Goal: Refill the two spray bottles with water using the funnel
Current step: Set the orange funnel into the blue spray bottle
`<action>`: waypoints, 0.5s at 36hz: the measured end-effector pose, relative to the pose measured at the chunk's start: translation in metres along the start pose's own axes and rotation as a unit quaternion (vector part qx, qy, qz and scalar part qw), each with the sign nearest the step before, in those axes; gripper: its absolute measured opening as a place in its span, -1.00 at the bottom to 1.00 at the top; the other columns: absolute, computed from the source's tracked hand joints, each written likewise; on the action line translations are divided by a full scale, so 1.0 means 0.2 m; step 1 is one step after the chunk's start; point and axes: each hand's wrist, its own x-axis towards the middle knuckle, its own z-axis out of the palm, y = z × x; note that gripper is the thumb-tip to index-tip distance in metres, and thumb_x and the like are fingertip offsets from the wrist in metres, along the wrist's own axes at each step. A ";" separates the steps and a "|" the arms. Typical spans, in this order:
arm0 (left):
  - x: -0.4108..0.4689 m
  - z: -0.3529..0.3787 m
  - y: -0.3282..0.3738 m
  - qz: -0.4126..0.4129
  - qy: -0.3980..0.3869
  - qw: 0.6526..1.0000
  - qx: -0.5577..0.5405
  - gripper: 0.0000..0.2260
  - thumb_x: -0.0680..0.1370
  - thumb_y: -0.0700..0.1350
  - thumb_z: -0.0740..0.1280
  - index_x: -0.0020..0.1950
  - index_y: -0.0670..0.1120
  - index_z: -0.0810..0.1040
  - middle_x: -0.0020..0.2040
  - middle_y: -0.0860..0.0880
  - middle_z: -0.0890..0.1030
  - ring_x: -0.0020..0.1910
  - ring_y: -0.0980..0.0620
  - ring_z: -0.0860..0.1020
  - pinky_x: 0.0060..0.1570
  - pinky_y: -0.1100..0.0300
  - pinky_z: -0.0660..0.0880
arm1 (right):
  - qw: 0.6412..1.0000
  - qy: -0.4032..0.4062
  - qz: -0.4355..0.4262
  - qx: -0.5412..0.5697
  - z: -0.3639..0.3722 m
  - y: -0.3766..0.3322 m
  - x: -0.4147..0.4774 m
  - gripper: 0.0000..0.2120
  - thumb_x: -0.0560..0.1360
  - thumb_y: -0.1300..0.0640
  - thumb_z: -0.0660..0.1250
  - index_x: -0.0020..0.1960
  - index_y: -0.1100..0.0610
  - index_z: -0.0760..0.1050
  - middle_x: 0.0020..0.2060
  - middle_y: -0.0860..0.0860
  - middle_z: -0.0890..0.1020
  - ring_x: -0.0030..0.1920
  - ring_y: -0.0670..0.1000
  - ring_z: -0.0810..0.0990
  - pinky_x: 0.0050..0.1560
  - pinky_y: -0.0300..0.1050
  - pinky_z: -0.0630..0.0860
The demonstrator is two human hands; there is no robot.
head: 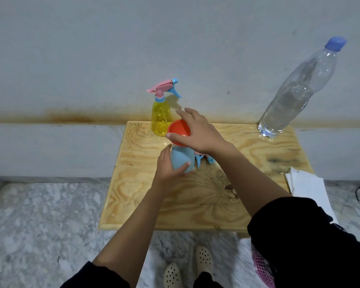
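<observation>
My left hand [168, 165] grips a blue spray bottle [180, 160] that stands mid-table without its spray head. A red funnel [178, 129] sits over the bottle's mouth, and my right hand [197, 130] holds it by the rim with thumb and fingers. The removed pink and blue spray head [204, 159] lies just right of the blue bottle, partly hidden by my right forearm. A yellow spray bottle [160, 117] with a pink and blue trigger head stands at the back of the table. A large clear water bottle [297, 94] with a blue cap stands at the back right corner.
The small wooden table [195, 204] stands against a grey wall on a marble floor. White paper [308, 188] lies at the table's right edge. A pink mesh basket [262, 267] is at the lower right. My feet in pale clogs [187, 267] stand below the front edge.
</observation>
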 end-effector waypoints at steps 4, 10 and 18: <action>-0.10 -0.02 0.04 -0.006 0.018 0.995 0.103 -0.26 0.24 0.31 0.29 0.26 -0.14 0.41 0.08 0.06 0.39 0.09 0.08 0.38 0.00 0.18 0.34 | 0.998 0.030 0.017 0.061 -0.06 0.08 -0.07 -0.40 0.48 -0.22 0.25 0.43 0.00 0.23 0.38 0.02 0.33 0.38 0.05 0.32 0.34 0.10 0.32; -0.17 -0.01 -0.06 -0.048 -0.053 0.963 0.258 -0.49 0.46 0.07 0.42 0.27 -0.21 0.44 0.19 -0.16 0.49 0.23 -0.13 0.42 0.04 0.16 0.32 | 0.990 0.073 0.095 0.080 -0.09 0.28 -0.29 -0.57 0.52 -0.03 0.27 0.34 0.09 0.36 0.26 0.03 0.46 0.26 0.02 0.43 0.24 0.01 0.40; -0.17 0.11 0.07 -0.087 -0.265 0.904 0.323 -0.67 0.51 0.00 0.36 -0.08 -0.29 0.47 -0.25 -0.19 0.43 -0.21 -0.14 0.42 -0.37 0.20 0.21 | 0.945 -0.148 0.281 -0.081 0.01 0.55 -0.57 -0.82 0.45 0.02 0.29 -0.03 0.11 0.45 0.03 0.11 0.53 0.05 0.13 0.51 -0.07 -0.08 0.40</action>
